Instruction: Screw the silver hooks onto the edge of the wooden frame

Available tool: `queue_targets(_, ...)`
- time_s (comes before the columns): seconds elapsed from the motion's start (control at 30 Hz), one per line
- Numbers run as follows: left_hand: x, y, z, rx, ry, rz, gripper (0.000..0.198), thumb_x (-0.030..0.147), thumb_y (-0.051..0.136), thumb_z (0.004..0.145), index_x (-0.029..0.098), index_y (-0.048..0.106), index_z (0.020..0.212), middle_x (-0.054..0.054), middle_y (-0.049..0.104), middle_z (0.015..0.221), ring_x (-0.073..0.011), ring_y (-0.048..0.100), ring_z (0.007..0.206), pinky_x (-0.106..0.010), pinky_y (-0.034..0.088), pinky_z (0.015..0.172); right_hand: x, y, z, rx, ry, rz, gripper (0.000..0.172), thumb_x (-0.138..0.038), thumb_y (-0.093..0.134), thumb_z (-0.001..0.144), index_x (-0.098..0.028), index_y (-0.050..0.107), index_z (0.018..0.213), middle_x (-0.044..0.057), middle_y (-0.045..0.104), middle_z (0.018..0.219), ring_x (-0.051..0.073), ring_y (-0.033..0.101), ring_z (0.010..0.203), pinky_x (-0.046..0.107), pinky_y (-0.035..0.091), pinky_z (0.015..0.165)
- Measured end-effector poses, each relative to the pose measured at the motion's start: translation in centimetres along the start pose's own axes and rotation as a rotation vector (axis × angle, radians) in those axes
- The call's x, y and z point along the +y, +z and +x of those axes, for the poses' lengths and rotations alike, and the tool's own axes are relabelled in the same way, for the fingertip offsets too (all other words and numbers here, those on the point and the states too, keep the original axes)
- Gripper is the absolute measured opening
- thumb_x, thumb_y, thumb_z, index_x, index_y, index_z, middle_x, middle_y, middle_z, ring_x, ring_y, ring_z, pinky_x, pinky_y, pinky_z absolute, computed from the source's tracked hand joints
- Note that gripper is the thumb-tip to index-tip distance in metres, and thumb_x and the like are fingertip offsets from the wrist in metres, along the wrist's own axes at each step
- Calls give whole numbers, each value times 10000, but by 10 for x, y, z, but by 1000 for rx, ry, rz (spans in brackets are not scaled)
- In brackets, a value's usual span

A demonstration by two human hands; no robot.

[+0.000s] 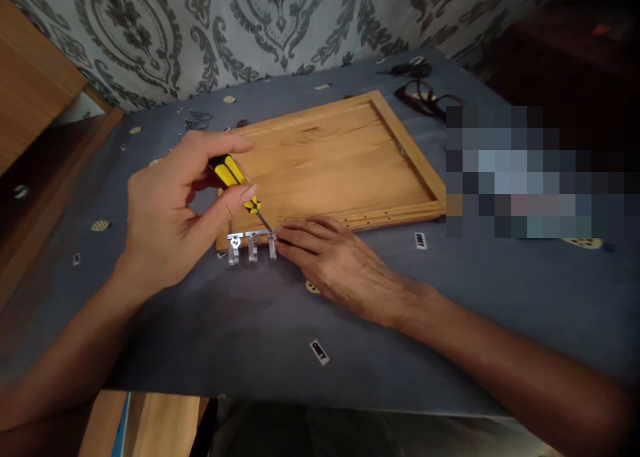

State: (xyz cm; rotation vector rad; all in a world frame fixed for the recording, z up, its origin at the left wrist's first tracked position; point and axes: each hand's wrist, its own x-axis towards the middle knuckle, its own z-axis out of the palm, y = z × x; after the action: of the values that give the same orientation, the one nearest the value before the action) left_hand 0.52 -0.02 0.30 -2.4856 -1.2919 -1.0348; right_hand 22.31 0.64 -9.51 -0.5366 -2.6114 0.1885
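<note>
My left hand (167,207) grips a screwdriver (231,174) with a yellow and black handle. Its shaft slants down to the right, and the tip meets a silver hook rail (253,233) near its rightmost visible hook. The rail runs along the near left edge of a framed wooden board (330,167), its hooks hanging over the side. My right hand (345,263) rests on that same edge, fingers stretched out flat, the fingertips beside the screwdriver tip. Whatever lies beneath those fingers is hidden. Small dark holes show in the board's edge right of that hand.
Eyeglasses (425,99) and a bunch of keys (415,67) lie behind the board at the right. Small metal pieces (199,119) sit at the back left. A wooden cabinet (40,77) borders the dark blue tablecloth (240,350) on the left. A pixelated patch covers the right side.
</note>
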Motion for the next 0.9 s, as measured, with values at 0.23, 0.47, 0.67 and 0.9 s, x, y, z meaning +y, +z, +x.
queue_targets(0.23, -1, 0, -1, 10, 68, 79, 352, 338, 676, 900, 182, 607, 1208, 42, 702, 1035, -44, 692, 840, -163, 610, 781, 1, 1, 0, 5, 5, -12, 377, -64, 534, 903, -103, 631, 1266, 156, 656, 1346, 292, 569, 1287, 478, 454, 1063)
queue_targets(0.47, 0, -3, -2, -15, 32, 73, 356, 327, 647, 918, 214, 596, 1252, 42, 714, 1088, -76, 706, 910, -212, 627, 811, 0, 1, 0, -4, 16, 32, 424, -47, 568, 871, -99, 617, 1288, 173, 643, 1362, 297, 544, 1315, 505, 444, 1068)
queue_targets(0.67, 0, -2, 0, -3, 51, 13, 363, 267, 677, 895, 191, 609, 1244, 9, 727, 1128, -74, 697, 905, -197, 615, 795, 0, 1, 0, 9, 9, 20, 389, -47, 551, 894, -78, 630, 1273, 184, 650, 1349, 308, 559, 1300, 513, 456, 1057)
queue_targets(0.9, 2, 0, 0, 12, 20, -15, 363, 268, 699, 882, 196, 621, 1229, 8, 730, 1087, -70, 678, 866, -196, 608, 775, -1, 0, 1, -6, 11, 1, 388, -54, 563, 891, -92, 631, 1271, 168, 654, 1350, 302, 560, 1300, 499, 454, 1065)
